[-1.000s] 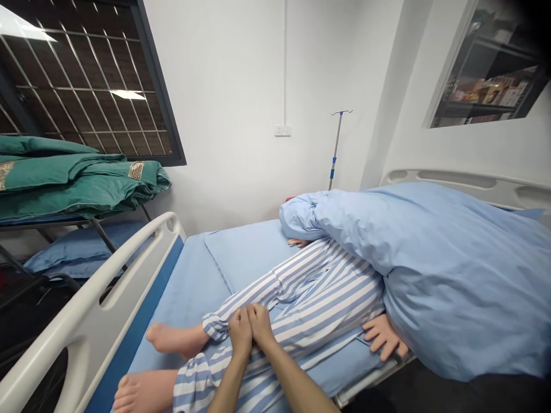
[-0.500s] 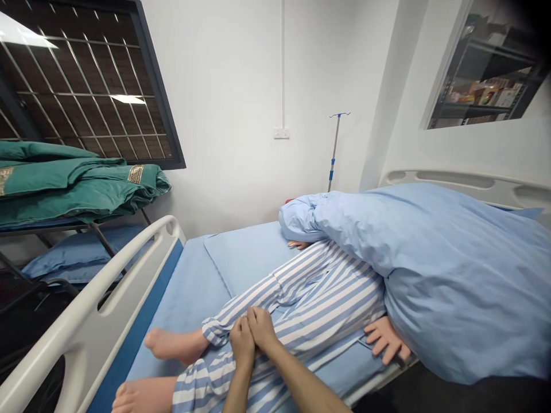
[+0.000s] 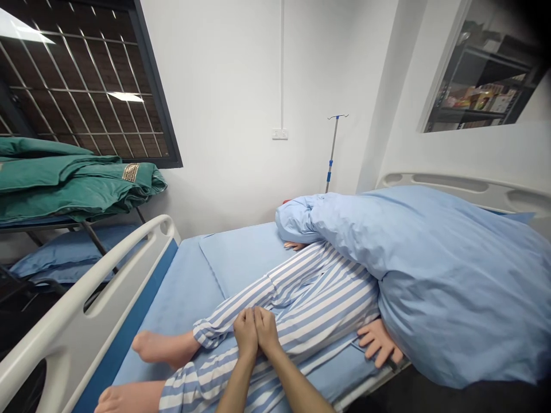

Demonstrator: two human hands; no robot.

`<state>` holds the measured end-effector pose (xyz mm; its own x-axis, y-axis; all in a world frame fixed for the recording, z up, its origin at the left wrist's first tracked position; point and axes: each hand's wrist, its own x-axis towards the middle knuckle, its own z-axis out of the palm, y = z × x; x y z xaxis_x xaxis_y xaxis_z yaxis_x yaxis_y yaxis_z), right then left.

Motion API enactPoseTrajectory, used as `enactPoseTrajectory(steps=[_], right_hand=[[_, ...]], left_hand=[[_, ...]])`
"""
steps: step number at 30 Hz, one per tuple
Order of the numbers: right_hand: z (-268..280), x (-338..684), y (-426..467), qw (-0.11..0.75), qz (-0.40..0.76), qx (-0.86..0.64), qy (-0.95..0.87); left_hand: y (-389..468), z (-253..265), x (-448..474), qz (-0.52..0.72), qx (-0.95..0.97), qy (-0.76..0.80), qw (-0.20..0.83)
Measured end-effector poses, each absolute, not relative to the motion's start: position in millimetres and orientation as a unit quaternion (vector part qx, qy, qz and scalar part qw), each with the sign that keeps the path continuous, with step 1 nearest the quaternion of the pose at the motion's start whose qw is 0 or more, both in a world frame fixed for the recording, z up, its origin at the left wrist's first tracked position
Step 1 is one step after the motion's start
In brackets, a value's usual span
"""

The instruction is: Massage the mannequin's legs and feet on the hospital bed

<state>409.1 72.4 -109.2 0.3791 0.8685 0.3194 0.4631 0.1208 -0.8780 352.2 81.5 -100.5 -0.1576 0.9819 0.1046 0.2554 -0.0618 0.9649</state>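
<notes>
My left hand (image 3: pixel 245 332) and my right hand (image 3: pixel 266 330) are side by side, touching, both with fingers curled in. No object shows in either one, though the fingertips are hidden. Both are over the legs of a life-size manikin in blue-and-white striped trousers (image 3: pixel 327 292); whether they touch the cloth I cannot tell. The manikin's bare feet (image 3: pixel 166 349) point left. One manikin hand (image 3: pixel 379 342) lies palm down near the bed's front edge. A light blue quilt (image 3: pixel 447 275) is bunched over its upper body, hiding it.
The bed has a light blue sheet (image 3: pixel 241 244), a pale footboard (image 3: pixel 107 275) at left and a headboard (image 3: pixel 439 182) at right. A drip stand (image 3: pixel 331 155) rises behind. Folded green bedding (image 3: pixel 77 183) lies on a rack under the barred window (image 3: pixel 81 80).
My hands have shifted from the right one partly overlapping the left to lying level side by side. The view has moved slightly, so the bed sits a little further left.
</notes>
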Motion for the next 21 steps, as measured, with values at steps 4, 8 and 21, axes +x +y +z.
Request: enactPoseTrajectory(steps=[4, 8, 21], right_hand=[[-115, 417, 80, 0.575, 0.228, -0.624, -0.477], [-114, 418, 83, 0.576, 0.228, -0.623, -0.478], [-112, 428, 75, 0.546, 0.199, -0.626, -0.52]], left_hand=[[72, -104, 361, 0.474, 0.558, 0.593, 0.335], [69, -104, 358, 0.445, 0.588, 0.592, 0.325], [71, -104, 357, 0.418, 0.595, 0.597, 0.339]])
